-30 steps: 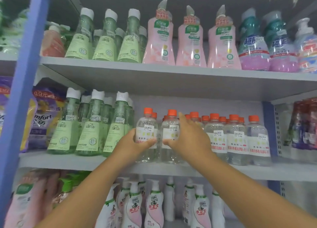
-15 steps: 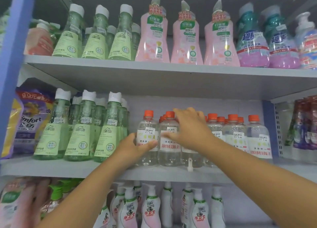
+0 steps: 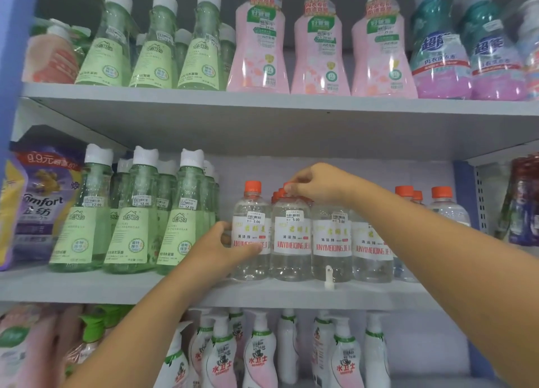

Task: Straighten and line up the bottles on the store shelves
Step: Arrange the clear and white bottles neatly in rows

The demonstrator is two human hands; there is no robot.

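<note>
Mid-step: aligning the clear orange-capped bottles, centre of frame, middle shelf [image 3: 87, 285]

Left hand [image 3: 221, 249] wrapped round the label of the leftmost clear bottle [image 3: 251, 233], thumb across the front, fingers behind; gripping it at mid-body. Right hand [image 3: 318, 185] above, fingertips pinched shut on the orange cap of the second clear bottle [image 3: 290, 239], just right of the first

Front row of clear bottles standing upright, touching side by side, labels facing out. Fourth along partly hidden behind the right forearm; more orange caps visible behind and further right. Green bottles [image 3: 128, 212] to the left of frame near the first clear bottle, apart from it

Judged: the two held bottles being squared to the shelf edge and to each other. Next move likely needs a small twist or nudge at the cap while steadying the neighbour, then a check of the row's front line. Risk: tipping adjacent bottles, since closely packed
</note>
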